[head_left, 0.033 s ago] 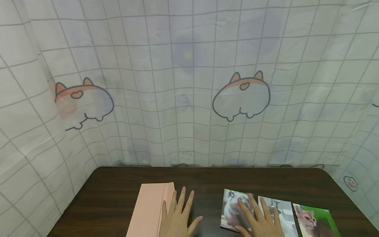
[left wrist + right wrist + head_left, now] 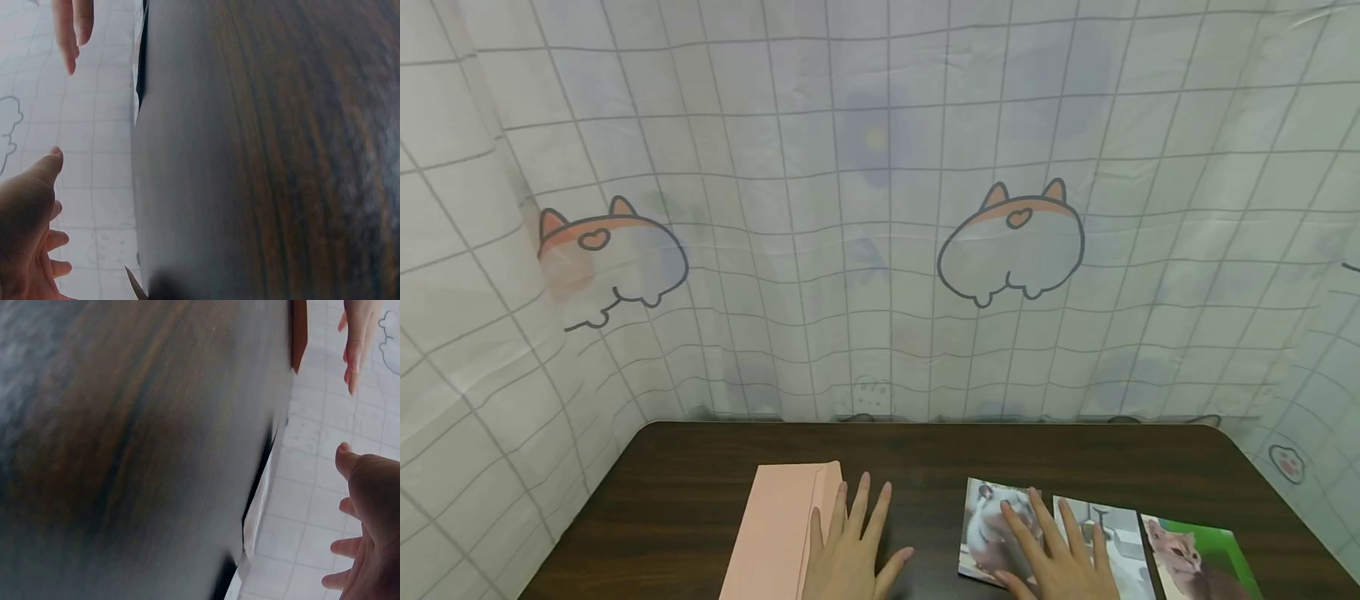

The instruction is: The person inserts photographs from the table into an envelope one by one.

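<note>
My left hand (image 2: 850, 554) is spread flat in the air beside and partly over the right edge of a pink envelope (image 2: 775, 529). The left wrist view shows that same hand (image 2: 28, 219) apart from the tabletop, with nothing in its fingers. Above a picture card of a grey-white rodent (image 2: 981, 529) and a pale grey-white card (image 2: 1123, 542), my right hand (image 2: 1063, 571) has its fingers spread. In the right wrist view the right hand (image 2: 375, 512) also holds nothing. A third card (image 2: 1187, 558), showing a cat on green, lies to its right.
The dark wood table (image 2: 647, 517) carries the envelope on the left and the cards in a row on the right. Card edges (image 2: 255, 515) rise slightly off the wood in the right wrist view. Behind the table hangs a white grid-patterned curtain (image 2: 880, 250).
</note>
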The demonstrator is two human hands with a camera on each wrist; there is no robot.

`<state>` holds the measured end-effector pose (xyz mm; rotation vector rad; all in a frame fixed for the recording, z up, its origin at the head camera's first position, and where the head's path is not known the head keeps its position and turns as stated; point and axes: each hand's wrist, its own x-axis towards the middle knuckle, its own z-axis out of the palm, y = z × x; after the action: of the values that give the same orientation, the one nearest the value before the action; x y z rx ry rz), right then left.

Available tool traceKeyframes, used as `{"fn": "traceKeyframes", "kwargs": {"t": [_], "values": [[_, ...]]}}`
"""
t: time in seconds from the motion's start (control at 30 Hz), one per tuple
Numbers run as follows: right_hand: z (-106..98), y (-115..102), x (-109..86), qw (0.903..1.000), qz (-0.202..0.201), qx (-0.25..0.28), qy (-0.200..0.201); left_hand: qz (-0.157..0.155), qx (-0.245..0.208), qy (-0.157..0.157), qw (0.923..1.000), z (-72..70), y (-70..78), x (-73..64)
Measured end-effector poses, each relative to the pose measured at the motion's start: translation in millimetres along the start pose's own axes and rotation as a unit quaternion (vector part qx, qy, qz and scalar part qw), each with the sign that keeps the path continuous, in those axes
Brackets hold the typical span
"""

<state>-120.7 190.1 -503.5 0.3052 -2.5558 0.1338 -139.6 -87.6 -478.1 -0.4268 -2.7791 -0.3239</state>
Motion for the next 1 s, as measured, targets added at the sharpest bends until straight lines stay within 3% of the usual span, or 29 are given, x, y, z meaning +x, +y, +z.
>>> {"fn": "traceKeyframes", "kwargs": {"t": [0.23, 0.47, 0.67, 1.0], "values": [[-2, -2, 2.4, 0.9995, -0.014, -0.005, 0.028, -0.002, -0.004, 0.003, 1.0000, -0.4, 1.2, -1.7], [-6, 2, 6.3, 0.9995, -0.007, -0.008, -0.029, 0.005, 0.004, 0.008, 1.0000, -2.9, 0.1, -1.0], [-8, 4, 7.8, 0.9993, -0.006, -0.004, -0.036, 0.010, 0.014, 0.018, 0.9997, -6.1, -3.8, -2.6], [-13, 1, 16.4, 0.9974, -0.003, 0.010, -0.071, -0.027, 0.005, -0.008, 0.9996, -14.6, -17.9, -8.5]]}}
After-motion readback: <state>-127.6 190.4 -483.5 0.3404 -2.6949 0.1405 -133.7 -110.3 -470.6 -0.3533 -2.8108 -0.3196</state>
